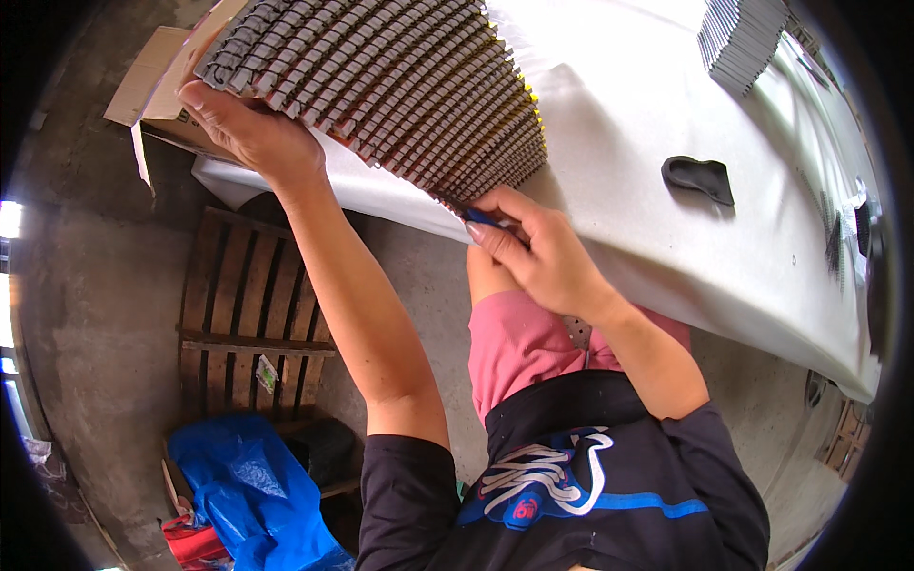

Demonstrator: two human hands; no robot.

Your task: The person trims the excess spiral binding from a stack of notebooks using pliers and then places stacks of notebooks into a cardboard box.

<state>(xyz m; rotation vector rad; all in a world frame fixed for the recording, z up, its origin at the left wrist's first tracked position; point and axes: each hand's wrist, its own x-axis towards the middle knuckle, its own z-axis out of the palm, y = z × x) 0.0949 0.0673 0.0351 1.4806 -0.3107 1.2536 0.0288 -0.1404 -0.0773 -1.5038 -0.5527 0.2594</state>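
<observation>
A large block of grey ribbed strips (381, 86), packed in close rows with some orange and yellow along its edges, is tilted over the near edge of the table. My left hand (252, 138) grips its left end from below, the thumb along the edge and the other fingers partly hidden. At the block's lower right corner, my right hand (541, 249) is closed around a small blue-handled tool (483, 219). The tool's dark tip touches or nearly touches the corner; its exact kind cannot be made out.
The white-covered table (609, 181) carries a black curved piece (700, 181) and another stack of grey strips (743, 43) farther back. An open cardboard box (152, 81) stands at the left. Below are a wooden pallet (252, 305) and a blue plastic sheet (252, 485).
</observation>
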